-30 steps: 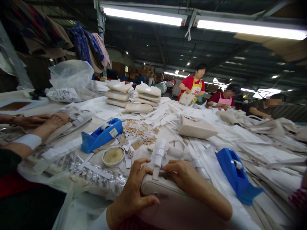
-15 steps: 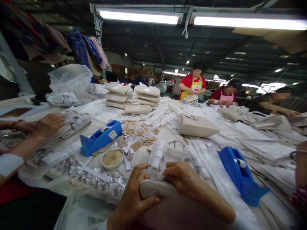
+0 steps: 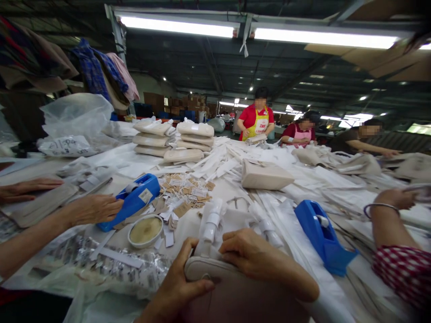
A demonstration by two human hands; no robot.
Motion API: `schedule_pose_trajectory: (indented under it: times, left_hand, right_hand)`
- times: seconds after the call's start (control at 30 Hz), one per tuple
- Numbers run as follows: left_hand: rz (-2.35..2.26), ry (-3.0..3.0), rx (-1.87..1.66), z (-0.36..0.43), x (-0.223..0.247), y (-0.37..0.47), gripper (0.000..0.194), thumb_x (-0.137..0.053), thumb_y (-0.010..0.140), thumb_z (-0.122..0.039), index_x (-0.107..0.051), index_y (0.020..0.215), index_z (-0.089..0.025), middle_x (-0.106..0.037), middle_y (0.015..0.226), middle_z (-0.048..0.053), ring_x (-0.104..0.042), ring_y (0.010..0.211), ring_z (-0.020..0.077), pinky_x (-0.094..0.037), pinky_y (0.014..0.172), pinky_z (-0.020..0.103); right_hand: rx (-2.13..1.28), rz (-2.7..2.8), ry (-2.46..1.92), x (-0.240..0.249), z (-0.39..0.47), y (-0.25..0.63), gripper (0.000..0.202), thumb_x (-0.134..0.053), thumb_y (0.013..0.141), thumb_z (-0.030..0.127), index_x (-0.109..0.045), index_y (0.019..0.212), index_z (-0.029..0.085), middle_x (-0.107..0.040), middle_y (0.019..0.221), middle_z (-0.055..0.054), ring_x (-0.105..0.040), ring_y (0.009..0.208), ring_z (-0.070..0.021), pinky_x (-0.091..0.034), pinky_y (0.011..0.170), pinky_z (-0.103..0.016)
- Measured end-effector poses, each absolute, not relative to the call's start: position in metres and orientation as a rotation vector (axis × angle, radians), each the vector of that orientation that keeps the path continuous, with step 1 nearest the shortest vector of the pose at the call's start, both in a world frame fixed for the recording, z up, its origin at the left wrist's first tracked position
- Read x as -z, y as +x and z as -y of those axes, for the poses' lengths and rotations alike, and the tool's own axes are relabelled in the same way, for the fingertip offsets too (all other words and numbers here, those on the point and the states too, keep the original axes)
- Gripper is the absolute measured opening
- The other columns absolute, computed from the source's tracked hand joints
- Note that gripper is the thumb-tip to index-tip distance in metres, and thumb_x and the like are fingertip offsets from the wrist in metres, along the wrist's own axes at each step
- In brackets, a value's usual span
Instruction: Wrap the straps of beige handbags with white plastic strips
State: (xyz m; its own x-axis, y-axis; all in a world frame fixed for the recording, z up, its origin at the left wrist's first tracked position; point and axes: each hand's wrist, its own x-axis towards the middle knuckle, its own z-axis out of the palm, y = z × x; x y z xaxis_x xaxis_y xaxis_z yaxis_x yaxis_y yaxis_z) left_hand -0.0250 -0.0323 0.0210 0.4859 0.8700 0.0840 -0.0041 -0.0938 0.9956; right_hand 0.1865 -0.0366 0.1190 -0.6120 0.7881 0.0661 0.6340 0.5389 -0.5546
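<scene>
Lower centre, left hand (image 3: 180, 282) pinched beige bag (image 3: 235, 289) by its corner, right hand (image 3: 261, 255) curled, its hold hidden; a hard tug might have creased wrapped strap (image 3: 211, 225).

Workshop, factory type: one large hall. Dark roof (image 3: 164, 58), exposed beams (image 3: 212, 67). Tube lights (image 3: 178, 27), overhead. Cardboard boxes (image 3: 173, 105), stacked, at rear. Tabletop (image 3: 117, 183), shared, heavily laden: pale bag (image 3: 232, 294), near edge; further bags (image 3: 153, 139), in stacks; loose tags (image 3: 188, 186); tape dispensers (image 3: 318, 233), blue, two. People (image 3: 247, 117), several, alongside; some in aprons (image 3: 260, 123).
</scene>
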Motion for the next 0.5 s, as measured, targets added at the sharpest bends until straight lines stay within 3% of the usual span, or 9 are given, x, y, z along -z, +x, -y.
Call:
schedule_pose_trajectory:
  times: [0.07,0.2,0.33,0.5]
  left_hand:
    - [-0.758,1.472,-0.81,0.027,-0.025,-0.025,0.062,-0.077,0.062,-0.055,-0.053,0.109,-0.021,-0.057,0.083,-0.002,-0.054,0.074,0.0166,-0.043,0.063,0.023]
    - [-0.83,1.351,-0.795,0.027,-0.03,-0.024,0.07,-0.078,0.061,-0.054,-0.055,0.118,-0.02,-0.064,0.089,0.001,-0.057,0.082,0.0203,-0.045,0.07,0.025]
    - [-0.864,1.282,-0.81,0.033,-0.031,-0.02,0.067,-0.077,0.061,-0.055,-0.059,0.115,-0.019,-0.068,0.095,0.003,-0.06,0.088,0.0237,-0.048,0.074,0.027]
    - [-0.915,1.252,-0.802,0.031,-0.031,-0.02,0.066,-0.079,0.06,-0.055,-0.061,0.114,-0.021,-0.07,0.092,0.002,-0.063,0.086,0.0239,-0.052,0.071,0.026]
  right_hand:
    - [-0.84,2.36,-1.166,-0.122,0.036,0.191,0.021,-0.052,0.088,0.017,-0.066,0.072,0.017,-0.064,0.073,0.0,-0.056,0.066,-0.0104,-0.039,0.065,-0.023]
    - [-1.02,1.657,-1.183,-0.124,0.043,0.22,0.023,-0.053,0.09,0.032,-0.07,0.096,0.018,-0.07,0.082,-0.004,-0.066,0.074,-0.016,-0.051,0.067,-0.027]
    - [-0.726,1.221,-1.319,-0.107,0.067,0.272,0.019,-0.067,0.081,0.037,-0.072,0.089,0.02,-0.07,0.086,-0.004,-0.065,0.081,-0.0183,-0.053,0.072,-0.028]
    - [-0.89,1.155,-1.543,-0.078,0.099,0.315,0.02,-0.075,0.07,0.036,-0.075,0.082,0.02,-0.07,0.084,-0.004,-0.062,0.082,-0.0205,-0.05,0.076,-0.031]
